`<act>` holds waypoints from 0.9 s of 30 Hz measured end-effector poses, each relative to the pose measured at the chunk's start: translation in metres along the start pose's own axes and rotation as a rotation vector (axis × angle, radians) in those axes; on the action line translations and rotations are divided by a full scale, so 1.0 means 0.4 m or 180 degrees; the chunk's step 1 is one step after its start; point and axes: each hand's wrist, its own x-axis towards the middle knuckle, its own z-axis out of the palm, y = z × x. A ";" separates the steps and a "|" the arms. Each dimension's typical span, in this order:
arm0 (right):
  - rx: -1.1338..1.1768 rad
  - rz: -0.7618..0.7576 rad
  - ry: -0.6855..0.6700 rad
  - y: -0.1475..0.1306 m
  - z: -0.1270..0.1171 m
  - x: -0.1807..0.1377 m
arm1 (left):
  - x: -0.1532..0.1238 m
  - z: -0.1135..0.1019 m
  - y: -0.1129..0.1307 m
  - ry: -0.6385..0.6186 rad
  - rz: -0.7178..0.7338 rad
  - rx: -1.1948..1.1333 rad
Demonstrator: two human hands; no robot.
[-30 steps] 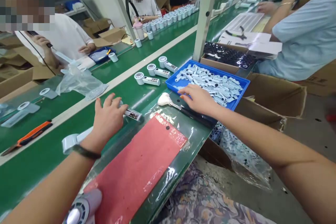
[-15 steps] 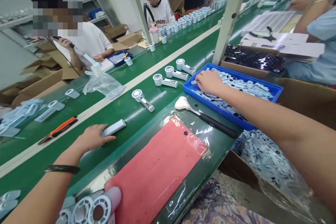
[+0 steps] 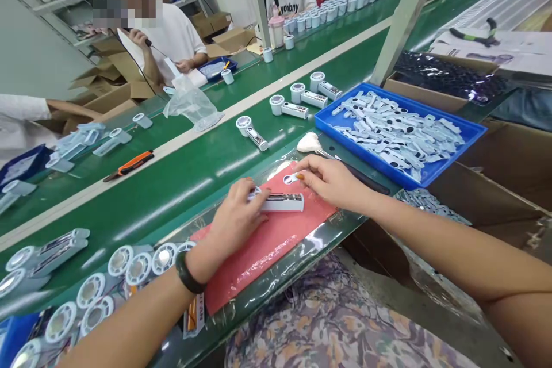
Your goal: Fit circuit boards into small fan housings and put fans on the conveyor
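Observation:
My left hand (image 3: pixel 239 221) grips a small white handheld fan (image 3: pixel 280 202) over a red pad (image 3: pixel 263 247), its fingers curled round the round head end. The fan's flat handle, with a dark label strip, points right along the pad. My right hand (image 3: pixel 332 181) hangs just beyond it. Its fingertips pinch a small pale blue plastic part (image 3: pixel 291 178) with a dark spot, close to the fan's far side.
A blue tray (image 3: pixel 401 132) heaped with pale blue parts stands beyond my right hand. A white-headed brush (image 3: pixel 308 142) lies by it. Several fans (image 3: pixel 284 106) stand on the green belt, more crowd the lower left, and co-workers sit across the belt.
My right hand has left the tray and moved over the red pad with a small part. My left hand has moved from the belt onto the pad, holding a fan. The view has swung left.

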 end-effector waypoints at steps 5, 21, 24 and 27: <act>0.0214 0.0227 -0.0600 -0.019 0.037 -0.039 | -0.046 -0.002 0.071 -0.0093 -0.0068 -0.0540; -0.0982 -0.1041 -0.0217 0.023 0.134 -0.077 | -0.036 0.017 0.100 0.0142 -0.0749 -0.1496; -0.0258 -0.0789 -0.0322 0.034 0.138 -0.070 | -0.029 0.018 0.103 0.0170 -0.0825 -0.1523; 0.0256 -0.0356 -0.0509 0.046 0.140 -0.064 | -0.030 0.010 0.108 0.0139 -0.0791 -0.1465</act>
